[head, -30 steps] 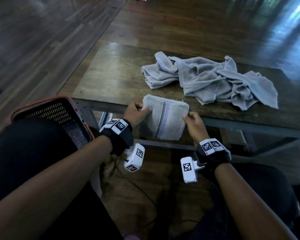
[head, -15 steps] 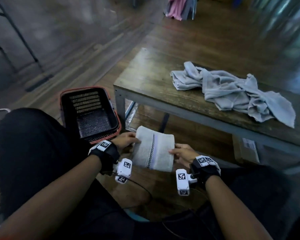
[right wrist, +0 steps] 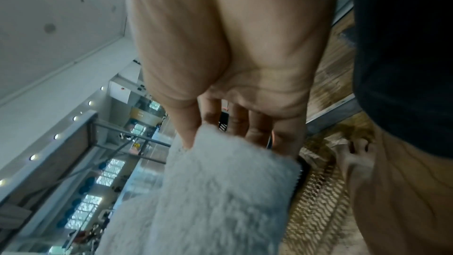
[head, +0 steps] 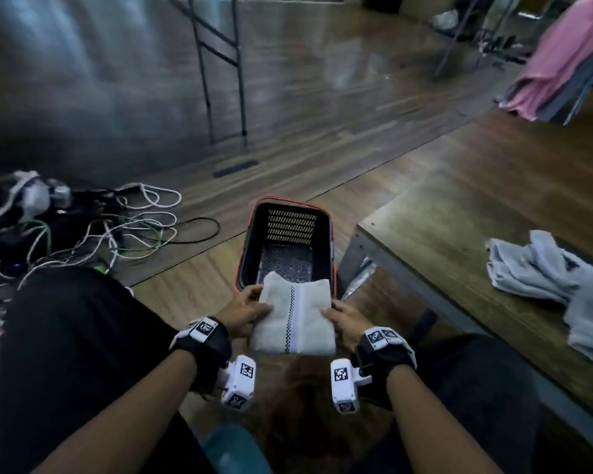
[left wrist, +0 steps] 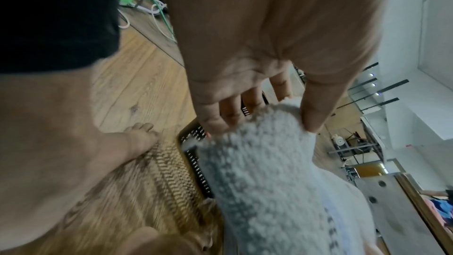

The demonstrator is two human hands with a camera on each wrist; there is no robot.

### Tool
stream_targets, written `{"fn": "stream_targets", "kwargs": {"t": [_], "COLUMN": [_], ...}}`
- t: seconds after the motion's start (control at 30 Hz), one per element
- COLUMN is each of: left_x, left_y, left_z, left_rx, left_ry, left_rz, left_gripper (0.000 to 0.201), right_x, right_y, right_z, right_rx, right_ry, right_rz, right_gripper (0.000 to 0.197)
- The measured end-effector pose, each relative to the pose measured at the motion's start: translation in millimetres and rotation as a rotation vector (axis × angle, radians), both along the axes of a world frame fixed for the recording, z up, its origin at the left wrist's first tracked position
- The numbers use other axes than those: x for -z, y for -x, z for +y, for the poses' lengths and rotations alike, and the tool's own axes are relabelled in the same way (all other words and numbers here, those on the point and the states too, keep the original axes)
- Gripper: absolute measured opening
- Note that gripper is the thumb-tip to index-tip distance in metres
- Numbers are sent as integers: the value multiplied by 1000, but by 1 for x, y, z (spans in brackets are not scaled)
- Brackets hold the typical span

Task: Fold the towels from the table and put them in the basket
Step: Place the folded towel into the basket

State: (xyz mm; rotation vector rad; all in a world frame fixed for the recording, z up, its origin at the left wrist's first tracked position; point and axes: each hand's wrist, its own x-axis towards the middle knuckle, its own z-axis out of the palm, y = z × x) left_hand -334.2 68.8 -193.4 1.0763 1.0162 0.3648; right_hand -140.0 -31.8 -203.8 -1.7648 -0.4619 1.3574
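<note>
A folded white towel (head: 297,319) with a checked stripe hangs in the air between my two hands, its far edge over the near rim of the black basket (head: 250,254). My left hand (head: 245,314) pinches its left edge, thumb on top. My right hand (head: 344,321) pinches its right edge. The left wrist view shows the thumb and fingers of the left hand (left wrist: 259,115) closed on the towel (left wrist: 264,172) above the basket (left wrist: 196,162). In the right wrist view the right hand (right wrist: 235,133) grips the towel (right wrist: 220,191). A heap of unfolded grey towels (head: 555,278) lies on the wooden table (head: 442,227).
The basket has a red rim and stands on the wooden floor left of the table's corner. A tangle of cables (head: 93,234) lies on the floor at the left. My knees (head: 65,336) flank the hands. A metal stand (head: 220,80) rises farther back.
Both hands have carried the folded towel off the table edge, down and left, until it reaches the basket's near rim. My view has swung left toward the basket.
</note>
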Motion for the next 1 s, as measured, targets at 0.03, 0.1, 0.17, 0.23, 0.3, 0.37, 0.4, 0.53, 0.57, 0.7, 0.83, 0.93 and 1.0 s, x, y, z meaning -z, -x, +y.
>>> {"fn": "stream_targets", "kwargs": {"t": [0.03, 0.1, 0.17, 0.23, 0.3, 0.37, 0.4, 0.53, 0.57, 0.7, 0.83, 0.93, 1.0], "left_x": [2, 7, 17, 34, 58, 91, 110, 185, 201, 243, 265, 275, 283], "left_y": [-2, -12, -29, -52, -75, -99, -110, -148, -158, -185, -196, -201, -201], "left_z": [9, 37, 74, 114, 151, 182, 194, 233, 242, 275, 297, 291, 279], "left_rx": [12, 8, 5, 7, -7, 26, 51, 105, 113, 63, -41, -67, 39], "left_ry": [8, 18, -21, -96, -155, -193, -198, -171, -171, -200, -222, -362, -665], "left_rz": [22, 61, 151, 247, 331, 427, 482, 663, 686, 699, 661, 643, 726], "left_gripper": [40, 41, 39, 38, 36, 30, 30, 38, 39, 42, 39, 50, 56], "right_x": [7, 21, 33, 44, 60, 86, 100, 165, 180, 227, 251, 264, 269], "right_y": [-5, -16, -29, -44, -60, -79, -88, -114, -118, -123, -121, -114, -101], "right_z": [14, 46, 84, 122, 157, 188, 202, 243, 252, 286, 313, 317, 312], "right_rx": [-23, -42, -61, -86, -107, -121, -129, -91, -64, 72, 252, 273, 198], "right_ry": [24, 60, 85, 108, 143, 198, 225, 299, 311, 329, 275, 257, 192], "right_rz": [-43, -110, -157, -217, -290, -346, -355, -309, -298, -317, -335, -440, -702], "right_gripper": [25, 25, 23, 23, 25, 27, 29, 26, 25, 34, 36, 42, 50]}}
